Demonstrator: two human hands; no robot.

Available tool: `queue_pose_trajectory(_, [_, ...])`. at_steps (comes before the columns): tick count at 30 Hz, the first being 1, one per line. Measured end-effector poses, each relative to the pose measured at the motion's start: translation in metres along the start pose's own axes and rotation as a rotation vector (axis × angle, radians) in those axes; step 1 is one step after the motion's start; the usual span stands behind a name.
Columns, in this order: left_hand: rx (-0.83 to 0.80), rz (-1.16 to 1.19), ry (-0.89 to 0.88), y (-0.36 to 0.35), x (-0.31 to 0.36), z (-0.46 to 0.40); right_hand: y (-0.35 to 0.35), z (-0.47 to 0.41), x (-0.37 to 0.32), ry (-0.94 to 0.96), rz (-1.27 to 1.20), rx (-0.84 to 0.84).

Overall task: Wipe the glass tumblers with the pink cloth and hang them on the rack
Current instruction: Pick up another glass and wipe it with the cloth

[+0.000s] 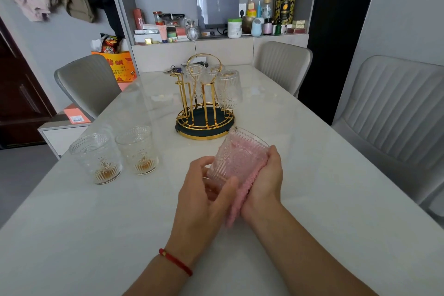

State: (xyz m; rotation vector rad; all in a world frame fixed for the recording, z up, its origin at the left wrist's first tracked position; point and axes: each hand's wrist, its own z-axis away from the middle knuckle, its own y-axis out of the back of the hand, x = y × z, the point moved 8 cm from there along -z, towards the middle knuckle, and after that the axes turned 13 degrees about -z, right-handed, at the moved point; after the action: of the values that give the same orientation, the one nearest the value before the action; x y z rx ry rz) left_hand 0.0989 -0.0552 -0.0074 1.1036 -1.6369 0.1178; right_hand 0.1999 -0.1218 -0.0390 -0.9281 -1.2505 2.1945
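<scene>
While three tumblers seem already hung on the rack (205, 103), a tumbler (236, 160) is gripped over the table (324, 187) by the left hand (204, 196); the pink cloth (242, 196) is pressed against it by the right hand (265, 179). Wiping is underway; inverting onto a free peg would follow.

Held tumbler (236, 158): clear glass, embossed vertical ribs plus a swirl medallion, reads pink from the pink cloth (242, 197) behind it — cloth has a knobbly knit texture. Two tumblers at 9 o'clock of it, left tumbler (97, 158) and second tumbler (138, 150): clear, dotted band at rim, ribbed base with an amber-gold tint. Rack (204, 103) at 12 o'clock: gold wire, dark green base tray; hung tumblers (229, 90) clear, same ribbing. Table (336, 175): white marble, faint grey veining. Left wrist — red cord bracelet (175, 262) with a gold bead. Chairs (396, 108): light grey, vertical channel stitching.
</scene>
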Motion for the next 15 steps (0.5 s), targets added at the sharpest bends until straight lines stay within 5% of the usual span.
queue_pose_trajectory(8, [-0.132,0.076,0.046,0.001,-0.004,-0.006,-0.002,-0.002,0.005,-0.056,0.044,-0.056])
queue_pose_trajectory(11, [-0.084,-0.07,0.042,-0.001,-0.005,-0.005,0.002,0.0,0.004,-0.053,0.014,0.0])
queue_pose_trajectory(15, [-0.032,0.022,0.076,0.0,-0.002,-0.001,-0.001,0.002,0.004,-0.007,0.008,-0.015])
